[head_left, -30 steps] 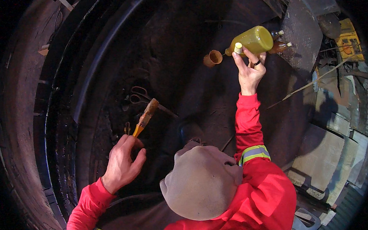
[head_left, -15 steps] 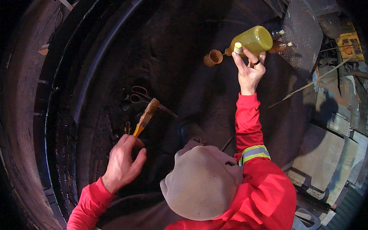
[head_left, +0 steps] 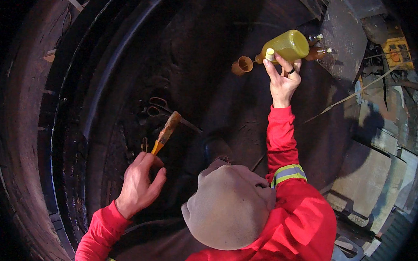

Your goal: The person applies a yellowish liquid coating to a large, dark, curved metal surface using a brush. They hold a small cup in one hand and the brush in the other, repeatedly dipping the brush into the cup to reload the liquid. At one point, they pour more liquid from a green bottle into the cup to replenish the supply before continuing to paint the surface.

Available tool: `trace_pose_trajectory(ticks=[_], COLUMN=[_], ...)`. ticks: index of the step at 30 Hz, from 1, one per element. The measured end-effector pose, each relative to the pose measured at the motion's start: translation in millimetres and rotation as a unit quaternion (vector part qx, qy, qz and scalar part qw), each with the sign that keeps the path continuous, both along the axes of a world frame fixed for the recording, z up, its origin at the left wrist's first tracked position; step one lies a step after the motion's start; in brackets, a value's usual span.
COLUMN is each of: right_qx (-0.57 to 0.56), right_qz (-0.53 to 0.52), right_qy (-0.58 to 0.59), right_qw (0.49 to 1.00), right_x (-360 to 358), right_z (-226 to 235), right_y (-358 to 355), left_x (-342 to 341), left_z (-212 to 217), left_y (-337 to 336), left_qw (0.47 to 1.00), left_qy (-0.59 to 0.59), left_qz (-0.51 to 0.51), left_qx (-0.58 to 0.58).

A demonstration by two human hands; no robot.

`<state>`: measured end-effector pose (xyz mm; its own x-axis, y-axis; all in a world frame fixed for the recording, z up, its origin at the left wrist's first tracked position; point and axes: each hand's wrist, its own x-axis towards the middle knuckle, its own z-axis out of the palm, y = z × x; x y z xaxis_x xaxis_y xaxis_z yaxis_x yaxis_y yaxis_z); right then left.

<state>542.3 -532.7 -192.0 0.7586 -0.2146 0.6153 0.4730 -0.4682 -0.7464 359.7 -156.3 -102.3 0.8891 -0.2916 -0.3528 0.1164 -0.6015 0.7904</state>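
1. Nearest the camera is a grey cap on a person in a red jacket with a reflective band on the right sleeve.
2. The left hand is raised at lower left, its fingers curled closed around the orange handle of a paintbrush. The brush points up and to the right, its bristles dark and wet-looking.
3. Just beyond the brush tip, a pair of scissors lies on the dark, grimy surface of a large black tyre that fills most of the view.
4. Farther off, the right hand reaches up on an outstretched arm. Its fingers grip the neck of a yellow bottle, which is tipped on its side with the mouth to the left.
5. Just beside the bottle's mouth stands a small brown cup; whether they touch cannot be told.
6. Behind the bottle lie two smaller brown bottles.
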Motion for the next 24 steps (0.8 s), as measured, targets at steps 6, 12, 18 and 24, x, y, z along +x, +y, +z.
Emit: trace_pose_trajectory(ticks=[6,12,18,24], right_qx=[-0.015,-0.007,-0.016,-0.013], right_qz=[0.001,0.002,0.005,-0.002], right_qy=[-0.005,-0.009,-0.009,0.01], right_qw=[1.0,1.0,1.0,1.0], right_x=[1,2,3,3], right_z=[-3,-6,-10,-17], right_y=[-3,-3,-5,-6], left_x=[3,3,0,1], left_z=[3,5,-1,2], left_y=[-1,-2,-1,-2], left_qw=[1.0,1.0,1.0,1.0], left_qy=[0.022,0.019,-0.009,-0.012], left_qz=[-0.004,-0.004,-0.005,-0.009], left_qx=[0.015,0.015,-0.002,-0.001])
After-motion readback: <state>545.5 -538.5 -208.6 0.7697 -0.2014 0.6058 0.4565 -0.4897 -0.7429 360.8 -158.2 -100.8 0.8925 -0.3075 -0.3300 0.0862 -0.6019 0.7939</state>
